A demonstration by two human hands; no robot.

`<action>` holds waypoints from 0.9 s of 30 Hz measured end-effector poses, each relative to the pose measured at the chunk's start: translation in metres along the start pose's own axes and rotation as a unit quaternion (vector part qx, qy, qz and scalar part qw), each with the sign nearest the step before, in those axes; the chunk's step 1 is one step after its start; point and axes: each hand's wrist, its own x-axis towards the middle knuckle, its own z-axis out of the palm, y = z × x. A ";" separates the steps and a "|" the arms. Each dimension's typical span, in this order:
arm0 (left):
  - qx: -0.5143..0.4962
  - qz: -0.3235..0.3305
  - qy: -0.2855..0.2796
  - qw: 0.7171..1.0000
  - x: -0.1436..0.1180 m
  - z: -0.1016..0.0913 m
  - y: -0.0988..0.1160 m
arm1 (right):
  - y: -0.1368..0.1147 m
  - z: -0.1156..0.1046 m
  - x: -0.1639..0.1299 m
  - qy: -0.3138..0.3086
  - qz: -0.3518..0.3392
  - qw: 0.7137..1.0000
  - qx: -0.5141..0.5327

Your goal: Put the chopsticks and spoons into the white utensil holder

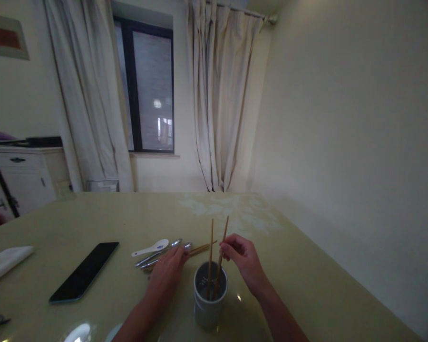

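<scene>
Two chopsticks (211,259) stand in grey holder (210,301) on desk (306,285); right hand (244,259) pinches one. Left hand (167,273) rests flat, ungripped, on remaining cutlery (164,251): spoons, more chopsticks. Sorting looks barely begun.

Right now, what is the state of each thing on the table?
Holder: upright, two chopsticks standing inside.
Right hand: fingers pinching one chopstick.
Left hand: resting on the utensils lying flat.
White spoon: lying flat.
Phone: screen dark, flat.
</scene>
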 end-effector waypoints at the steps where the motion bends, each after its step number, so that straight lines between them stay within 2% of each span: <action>1: -0.017 -0.002 0.004 1.000 0.000 0.000 0.000 | 0.002 0.002 -0.001 0.000 0.007 1.000 -0.012; 4: -0.075 -0.010 0.016 0.997 -0.001 0.002 0.001 | 0.007 0.004 -0.001 -0.007 0.014 0.999 -0.038; 6: -0.121 0.001 0.044 0.992 -0.001 0.005 0.001 | 0.010 0.005 -0.001 -0.012 0.013 0.999 -0.032; 9: -0.195 0.030 0.105 0.975 0.000 0.010 0.002 | 0.015 0.009 -0.001 -0.011 0.022 1.000 0.001; 12: -0.259 0.032 0.131 0.956 0.001 0.011 0.007 | 0.021 0.011 -0.001 -0.012 0.046 0.999 0.019; 17: -0.322 0.013 0.119 0.939 0.000 0.005 0.014 | 0.028 0.010 0.001 -0.014 0.074 0.994 0.077; 22: -0.338 -0.013 0.105 0.935 -0.002 0.003 0.019 | 0.037 0.010 0.002 -0.021 0.071 0.995 0.062; 27: -0.356 0.031 0.073 0.931 -0.005 0.000 0.027 | 0.049 0.014 0.004 -0.002 0.107 0.993 0.043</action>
